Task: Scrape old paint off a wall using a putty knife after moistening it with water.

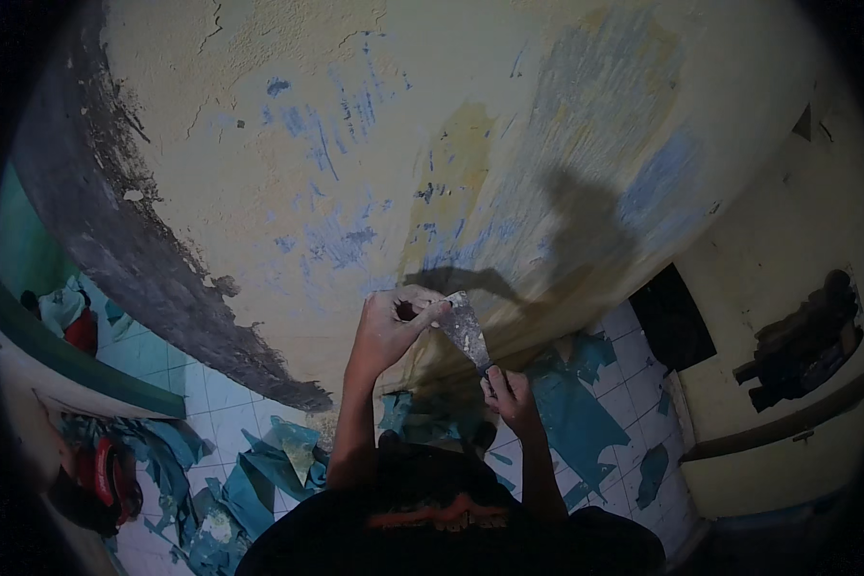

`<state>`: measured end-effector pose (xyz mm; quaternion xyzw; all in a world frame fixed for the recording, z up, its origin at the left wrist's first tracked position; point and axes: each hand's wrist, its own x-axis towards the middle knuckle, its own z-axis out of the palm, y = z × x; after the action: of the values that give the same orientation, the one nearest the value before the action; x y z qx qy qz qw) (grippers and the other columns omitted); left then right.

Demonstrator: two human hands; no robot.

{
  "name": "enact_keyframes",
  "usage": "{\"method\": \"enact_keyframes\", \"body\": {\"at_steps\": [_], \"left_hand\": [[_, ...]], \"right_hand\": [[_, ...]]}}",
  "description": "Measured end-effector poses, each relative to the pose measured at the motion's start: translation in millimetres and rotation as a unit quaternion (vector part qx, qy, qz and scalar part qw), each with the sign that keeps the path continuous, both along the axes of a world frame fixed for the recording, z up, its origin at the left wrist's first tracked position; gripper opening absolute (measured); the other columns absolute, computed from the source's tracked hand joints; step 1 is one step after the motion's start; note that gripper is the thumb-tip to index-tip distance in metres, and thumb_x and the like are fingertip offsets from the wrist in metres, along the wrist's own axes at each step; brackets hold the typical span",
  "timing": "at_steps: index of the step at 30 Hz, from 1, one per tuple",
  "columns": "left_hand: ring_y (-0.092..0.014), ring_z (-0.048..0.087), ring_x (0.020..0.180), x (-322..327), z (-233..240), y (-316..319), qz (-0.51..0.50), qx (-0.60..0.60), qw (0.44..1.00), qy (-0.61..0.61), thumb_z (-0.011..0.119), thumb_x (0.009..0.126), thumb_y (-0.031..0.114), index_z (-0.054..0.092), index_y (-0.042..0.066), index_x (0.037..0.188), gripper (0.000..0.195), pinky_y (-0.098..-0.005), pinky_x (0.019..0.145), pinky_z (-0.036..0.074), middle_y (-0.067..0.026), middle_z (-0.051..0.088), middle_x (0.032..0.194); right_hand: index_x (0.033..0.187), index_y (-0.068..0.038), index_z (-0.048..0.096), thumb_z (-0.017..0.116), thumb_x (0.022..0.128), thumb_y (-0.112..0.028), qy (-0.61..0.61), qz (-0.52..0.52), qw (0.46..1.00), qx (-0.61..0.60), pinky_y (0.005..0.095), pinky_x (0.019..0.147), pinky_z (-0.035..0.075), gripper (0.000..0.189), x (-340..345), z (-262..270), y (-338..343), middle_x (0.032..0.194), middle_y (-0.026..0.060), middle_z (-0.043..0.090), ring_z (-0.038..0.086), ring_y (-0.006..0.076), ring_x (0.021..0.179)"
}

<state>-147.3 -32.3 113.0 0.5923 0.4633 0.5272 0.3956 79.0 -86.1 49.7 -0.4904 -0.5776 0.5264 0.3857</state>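
My right hand grips the dark handle of a putty knife, its metal blade pointing up and to the left. Pale residue spots the blade. At the blade's upper left corner, my left hand pinches the edge between thumb and fingers, which look dusty. Before me rises a cream plaster wall with blue streaks, yellowish patches and scraped grey areas. The shadows of my head and arms fall across it, right of my hands. How near the blade is to the wall, I cannot tell.
Torn teal sheets litter the white tiled floor, on both sides of me. A red and black bag-like object lies at lower left. Along the wall's left edge runs a rough dark grey strip. A black panel stands right.
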Motion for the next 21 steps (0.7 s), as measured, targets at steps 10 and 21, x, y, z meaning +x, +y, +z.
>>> {"method": "enact_keyframes", "body": {"at_steps": [10, 21], "left_hand": [[-0.020, 0.065, 0.074, -65, -20, -18, -0.108, -0.082, 0.974, 0.181, 0.047, 0.093, 0.034, 0.062, -0.006, 0.098, 0.043, -0.0308, 0.059, 0.052, -0.0140, 0.066, 0.082], [-0.019, 0.067, 0.064, -77, -46, -19, -0.084, -0.234, 0.936, 0.249, 0.050, 0.089, 0.044, 0.065, -0.008, 0.092, 0.053, -0.0305, 0.055, 0.052, -0.0158, 0.067, 0.080]], "right_hand": [[0.065, -0.005, 0.047, 0.038, 0.097, -0.027, 0.076, -0.066, 0.995, -0.007, 0.0216, 0.046, 0.028, 0.040, 4, -42, -3, 0.055, -0.0023, 0.040, 0.036, 0.0056, 0.049], [0.094, 0.005, 0.053, 0.041, 0.095, -0.022, -0.014, -0.287, 0.939, 0.190, 0.0347, 0.070, 0.043, 0.030, 63, -135, 78, 0.072, 0.0128, 0.055, 0.050, 0.0237, 0.067]]}}
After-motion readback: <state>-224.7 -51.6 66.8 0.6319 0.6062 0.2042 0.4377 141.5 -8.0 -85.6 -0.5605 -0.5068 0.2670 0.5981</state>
